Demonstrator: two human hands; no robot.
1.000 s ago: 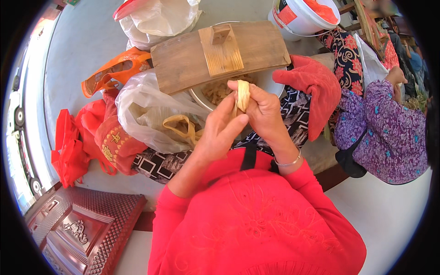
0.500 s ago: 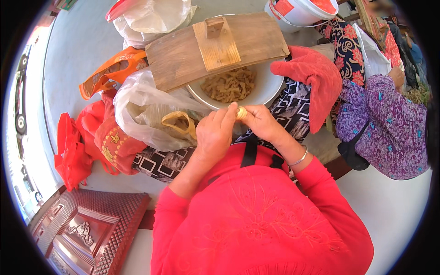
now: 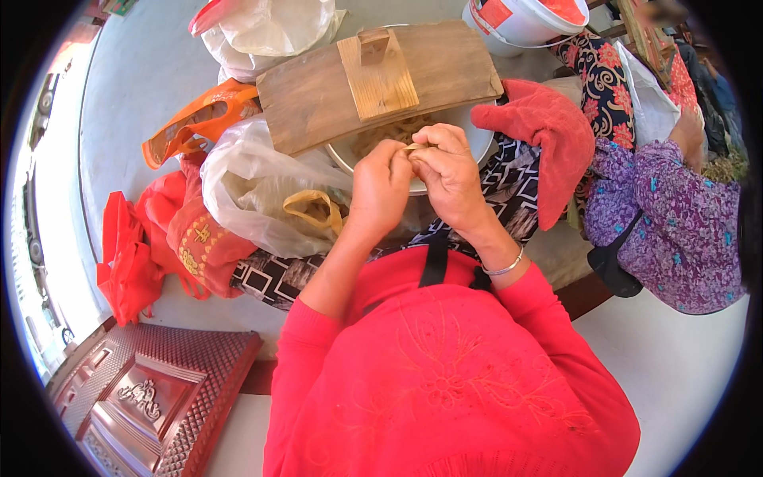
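Note:
My left hand [image 3: 380, 184] and my right hand [image 3: 450, 175] meet over the near side of a pale round basin [image 3: 483, 141]. Both are closed, fingertips pinching a small yellowish piece [image 3: 412, 148] between them. Its exact kind does not show. Inside the basin lie several tan-brown strips [image 3: 369, 140], mostly hidden by my hands and by a curved wooden board [image 3: 302, 103]. That board lies across the basin's far part and has a wooden block handle [image 3: 373, 48] on top. Left of my left hand, a translucent plastic bag [image 3: 238, 179] holds a yellow-handled bag [image 3: 311, 208].
An orange bag [image 3: 187, 127] and red bags [image 3: 127, 262] lie to the left. A red cloth [image 3: 544, 135] hangs at the basin's right. A white bucket [image 3: 509, 24] stands behind. Another person in a purple patterned sleeve [image 3: 675, 222] sits at right. A dark red embossed panel [image 3: 151, 397] is lower left.
Both hands have moved up and forward over the basin, covering more of the strips. The pale yellow piece shows less between my fingers than before.

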